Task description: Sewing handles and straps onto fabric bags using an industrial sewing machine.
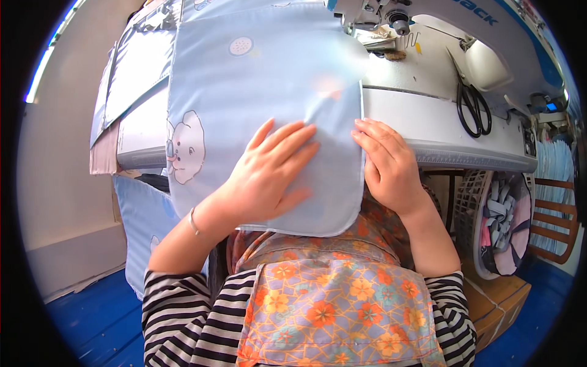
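While the left hand (269,168) is lying flat on the pale blue cloth (263,92), its fingers are resting fairly straight and slightly apart, probably pressing the fabric smooth and stopping it from sliding. The right hand (391,165) is curving over the cloth's right edge, its fingers lying side by side with the thumb apart from them; whether they are clamping the edge I cannot tell, but the placing is likely serving to guide that border. The cloth is spreading across the middle of the desk (422,122), its rounded right corner hanging past the near edge toward the flowered apron (342,306), which is perhaps bearing some of the weight. On the far right, the sewing machine (520,40) is standing over the desk, its head just beside the cloth, seemingly putting the fabric within short reach. Black-handled scissors (471,110) are lying to the right, apart from the cloth, presumably for easy picking up. On the near right, below desk level, a white basket (466,214) is holding fabric pieces (501,214), apparently sparing the work surface.
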Demonstrator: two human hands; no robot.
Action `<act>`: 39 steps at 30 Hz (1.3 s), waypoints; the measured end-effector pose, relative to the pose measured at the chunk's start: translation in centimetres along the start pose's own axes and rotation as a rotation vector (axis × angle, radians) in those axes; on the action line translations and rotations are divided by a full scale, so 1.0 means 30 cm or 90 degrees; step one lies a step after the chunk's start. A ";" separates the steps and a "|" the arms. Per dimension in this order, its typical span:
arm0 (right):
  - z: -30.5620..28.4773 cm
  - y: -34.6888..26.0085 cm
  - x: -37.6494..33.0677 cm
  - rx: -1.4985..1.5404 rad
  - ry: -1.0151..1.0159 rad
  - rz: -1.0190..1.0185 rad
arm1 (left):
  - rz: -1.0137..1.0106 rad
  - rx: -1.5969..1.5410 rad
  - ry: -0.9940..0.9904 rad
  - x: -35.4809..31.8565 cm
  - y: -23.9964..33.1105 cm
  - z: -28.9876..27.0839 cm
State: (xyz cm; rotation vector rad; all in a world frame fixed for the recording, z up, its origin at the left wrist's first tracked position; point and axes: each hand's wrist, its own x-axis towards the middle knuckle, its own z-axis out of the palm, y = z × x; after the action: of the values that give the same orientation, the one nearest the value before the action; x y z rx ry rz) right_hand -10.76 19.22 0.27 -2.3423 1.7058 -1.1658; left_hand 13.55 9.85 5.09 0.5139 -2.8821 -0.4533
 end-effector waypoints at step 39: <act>0.056 0.214 0.278 -0.186 -0.045 -0.057 | -0.190 0.351 0.097 0.078 -0.356 -0.052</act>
State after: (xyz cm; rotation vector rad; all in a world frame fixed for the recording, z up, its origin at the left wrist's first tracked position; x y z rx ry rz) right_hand -13.97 9.07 0.95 -2.6128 1.8782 -0.8836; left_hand 15.02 -0.95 3.36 1.0160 -2.7639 0.3497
